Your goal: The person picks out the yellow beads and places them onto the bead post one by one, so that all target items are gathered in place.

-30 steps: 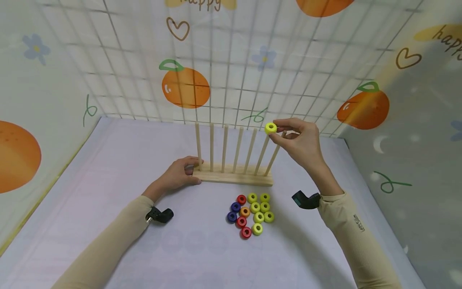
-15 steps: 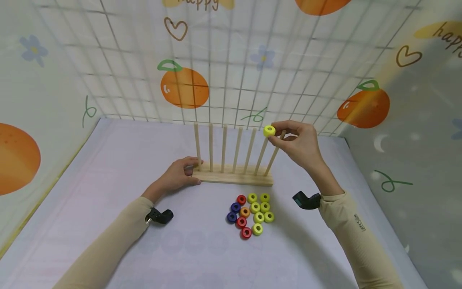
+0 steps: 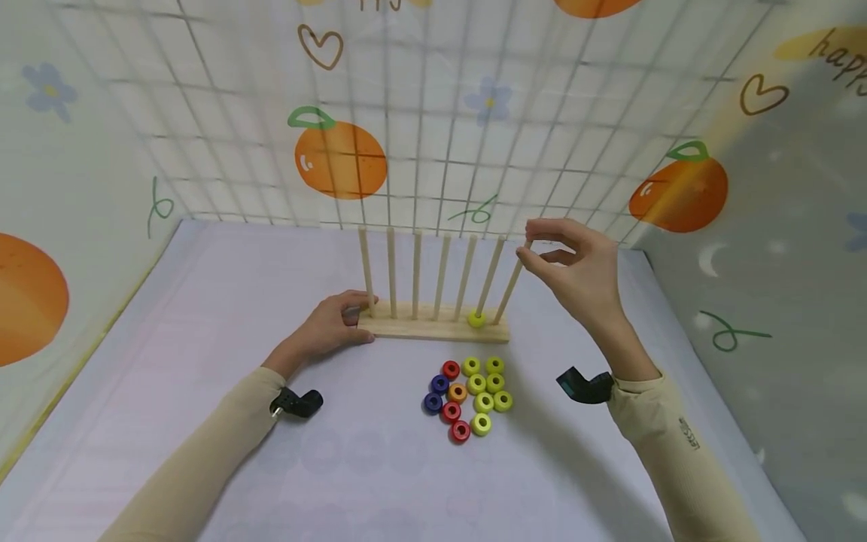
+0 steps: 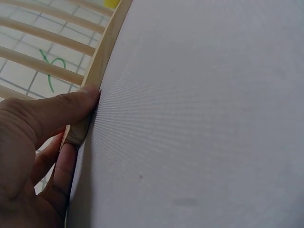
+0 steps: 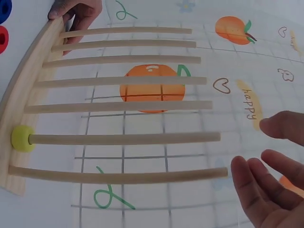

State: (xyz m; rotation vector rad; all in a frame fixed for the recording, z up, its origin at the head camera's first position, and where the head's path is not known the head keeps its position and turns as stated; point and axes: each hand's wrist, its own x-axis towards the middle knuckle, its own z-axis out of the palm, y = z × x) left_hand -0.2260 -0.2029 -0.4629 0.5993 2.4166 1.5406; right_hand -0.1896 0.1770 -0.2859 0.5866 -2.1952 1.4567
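A wooden peg rack (image 3: 433, 328) with a row of upright dowels stands on the table. My left hand (image 3: 330, 325) grips its left end; in the left wrist view the thumb (image 4: 71, 105) lies along the base edge and the fingers reach around the end. One yellow ring (image 3: 477, 319) sits at the bottom of the second dowel from the right, also plain in the right wrist view. Near the top of the rightmost dowel (image 5: 118, 175) is my right hand (image 3: 576, 260), thumb and fingers apart, with nothing between them.
In front of the rack lie loose rings: several yellow rings (image 3: 484, 402), red rings (image 3: 451, 412), blue rings (image 3: 433, 403) and one orange ring (image 3: 457, 392). Behind stands a wire grid covered by a printed cloth (image 3: 433, 150); side walls flank the table.
My right hand has let go of the yellow ring, which dropped down the second dowel from the right onto the base. That hand has shifted slightly right. The left hand keeps its grip.
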